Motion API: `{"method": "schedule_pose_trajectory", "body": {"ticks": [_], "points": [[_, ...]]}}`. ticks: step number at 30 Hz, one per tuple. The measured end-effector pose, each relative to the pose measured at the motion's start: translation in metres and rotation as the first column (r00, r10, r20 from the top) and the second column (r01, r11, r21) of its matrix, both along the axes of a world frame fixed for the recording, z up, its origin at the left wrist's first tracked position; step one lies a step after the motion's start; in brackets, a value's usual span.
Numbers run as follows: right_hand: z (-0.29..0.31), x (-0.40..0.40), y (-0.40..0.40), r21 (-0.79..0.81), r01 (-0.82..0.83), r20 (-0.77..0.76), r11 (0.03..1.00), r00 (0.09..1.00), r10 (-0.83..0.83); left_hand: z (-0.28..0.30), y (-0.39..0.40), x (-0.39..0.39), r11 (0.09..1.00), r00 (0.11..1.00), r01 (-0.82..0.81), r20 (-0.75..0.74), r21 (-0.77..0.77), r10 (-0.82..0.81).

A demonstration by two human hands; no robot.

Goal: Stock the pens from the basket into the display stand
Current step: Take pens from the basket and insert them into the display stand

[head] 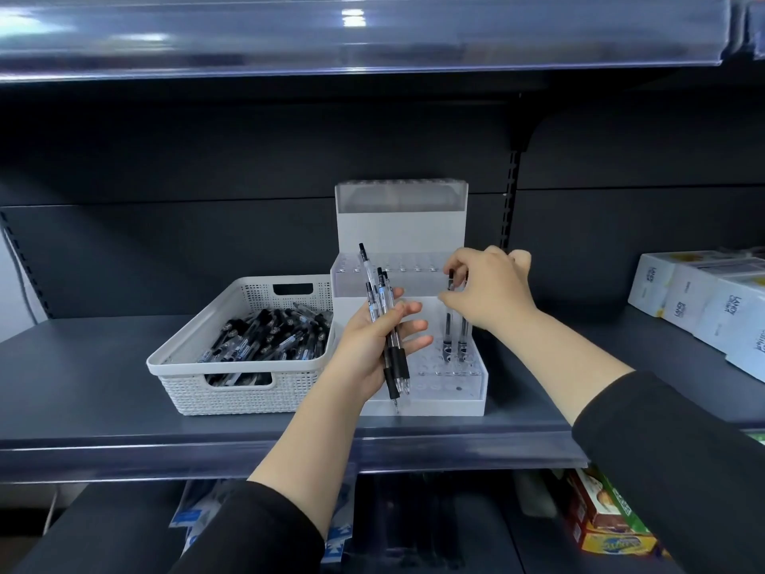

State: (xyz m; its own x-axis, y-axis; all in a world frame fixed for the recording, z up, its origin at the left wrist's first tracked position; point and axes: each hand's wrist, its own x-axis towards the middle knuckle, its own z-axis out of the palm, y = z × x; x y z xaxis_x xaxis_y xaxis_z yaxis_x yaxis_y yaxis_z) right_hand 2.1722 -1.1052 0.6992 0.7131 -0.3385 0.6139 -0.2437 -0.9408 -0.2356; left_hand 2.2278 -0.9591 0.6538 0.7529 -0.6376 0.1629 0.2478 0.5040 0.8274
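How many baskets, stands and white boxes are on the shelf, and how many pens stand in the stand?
Basket: 1
Stand: 1
Pens in the stand: 2
White boxes: at least 4; more may be cut off at the edge
Total: at least 8

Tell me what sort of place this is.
Most likely a shop aisle: dark metal shelving with clear price-label strips, boxed goods alongside, and a pen display stand being filled.

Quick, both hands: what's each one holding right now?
Left hand: holds a bunch of pens.
Right hand: pinches a pen standing in the stand.
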Motion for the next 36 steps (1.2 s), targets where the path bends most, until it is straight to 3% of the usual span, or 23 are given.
{"method": "schedule_pose_trajectory", "body": {"ticks": [5,8,11,16,20,27,30,36], "points": [[0.003,-0.007,-0.001,0.048,-0.067,0.262,0.997,0.964,0.052,-0.002,0.002,0.001,1.000,1.000,-0.008,0.019,-0.001,0.008],[0.006,-0.010,0.008,0.118,-0.217,0.359,0.969,0.919,0.162,-0.002,0.003,-0.001,0.999,0.998,-0.013,0.058,0.030,0.011],[0.011,-0.010,0.023,0.206,-0.306,0.299,0.929,0.924,0.238,-0.001,0.003,-0.006,0.999,0.996,0.012,0.093,0.049,-0.017],[0.014,-0.006,0.038,0.372,-0.252,0.055,0.893,0.967,0.250,0.000,0.002,-0.012,0.998,0.990,0.055,0.129,0.023,-0.057],[0.012,-0.002,0.045,0.455,-0.244,0.109,0.857,0.970,0.218,0.002,0.003,-0.015,0.998,0.989,0.054,0.135,0.033,-0.058],[0.015,-0.004,0.049,0.397,-0.120,0.065,0.910,0.993,0.103,0.000,0.001,-0.016,0.998,0.996,-0.016,0.089,0.053,0.011],[0.016,-0.006,0.046,0.508,-0.184,0.143,0.842,0.981,0.129,0.000,0.003,-0.015,0.999,0.997,-0.034,0.075,0.039,0.031],[0.021,-0.006,0.036,0.724,-0.366,0.386,0.585,0.917,0.096,0.001,0.006,-0.009,0.997,0.997,-0.065,0.035,0.044,0.064]]}}
